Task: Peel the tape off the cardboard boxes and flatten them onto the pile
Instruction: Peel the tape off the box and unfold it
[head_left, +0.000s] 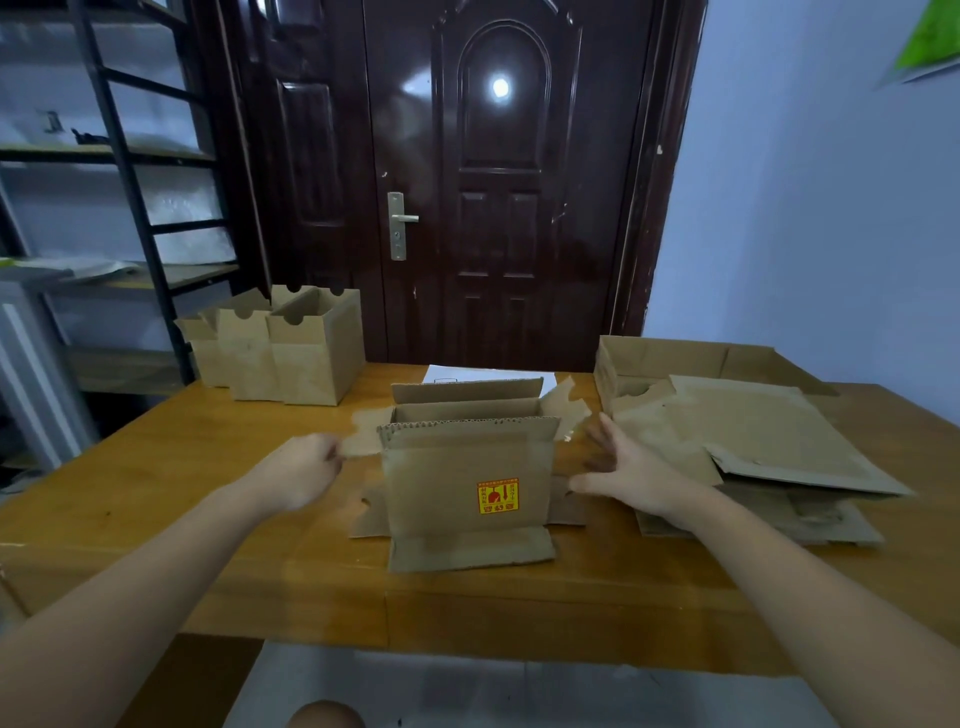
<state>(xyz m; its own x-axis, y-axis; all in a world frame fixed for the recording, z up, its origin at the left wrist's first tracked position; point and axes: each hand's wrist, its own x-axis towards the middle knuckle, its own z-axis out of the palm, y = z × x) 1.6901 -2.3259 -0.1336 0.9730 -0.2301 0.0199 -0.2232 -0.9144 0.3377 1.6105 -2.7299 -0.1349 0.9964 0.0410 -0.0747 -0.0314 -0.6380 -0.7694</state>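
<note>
An open cardboard box (467, 467) with a yellow and red sticker stands in the middle of the wooden table (208, 499), all its flaps spread outward. My left hand (304, 470) is at its left side, fingers curled at the edge of the left top flap; whether it grips the flap is blurred. My right hand (631, 470) is spread open beside the box's right wall, fingers straight. A pile of flattened boxes (753, 441) lies to the right, close to my right hand.
Three upright open boxes (285, 348) stand at the table's far left corner. A white sheet (488, 373) lies behind the middle box. A dark door (498, 182) is behind the table, metal shelving (130, 208) at left.
</note>
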